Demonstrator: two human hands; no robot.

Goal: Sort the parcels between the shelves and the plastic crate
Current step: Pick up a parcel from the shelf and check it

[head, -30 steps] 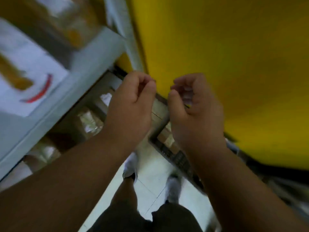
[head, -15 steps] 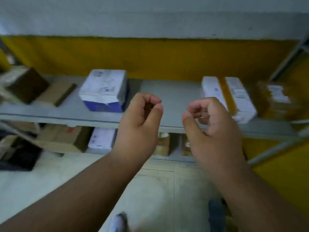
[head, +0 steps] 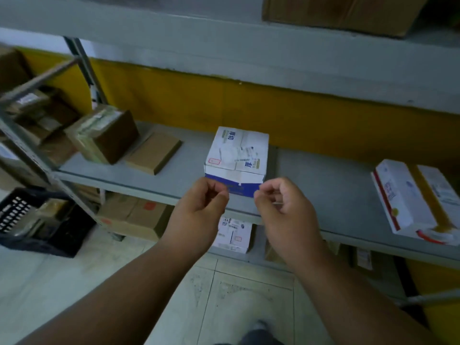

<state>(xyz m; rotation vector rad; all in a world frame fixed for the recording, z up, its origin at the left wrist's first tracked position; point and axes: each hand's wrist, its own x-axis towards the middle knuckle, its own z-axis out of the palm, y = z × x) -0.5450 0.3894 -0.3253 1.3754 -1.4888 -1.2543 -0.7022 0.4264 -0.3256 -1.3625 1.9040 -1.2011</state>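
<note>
I judge the sorting to be mid-way: parcels already sit on the shelves and at least one taped parcel lies in the black plastic crate [head: 27,220] on the floor at about nine o'clock, but I hold nothing now, so the next pick is not yet begun. My left hand [head: 199,215] and right hand [head: 283,215] hover side by side, apart from each other, in front of the middle shelf [head: 323,185]; the fingers [head: 214,192] of both are loosely curled with thumbs near the fingertips, pinching nothing that I can see. Just beyond them at twelve o'clock stands the white and blue box [head: 237,158], not touched. At ten o'clock on the same shelf lie a taped brown parcel [head: 104,135] and a flat cardboard parcel [head: 154,151]; at three o'clock a long white parcel [head: 418,202] with yellow tape. More boxes rest on the lower shelf, and a large carton [head: 343,11] on the top one. Compared with half a second ago, the view has closed in on the shelf and swung left: the white and blue box, then up at eleven o'clock beyond my left hand, now stands centred between both hands and nearer them, and the crate has come into sight; my fingers are curled just as they were.
</note>
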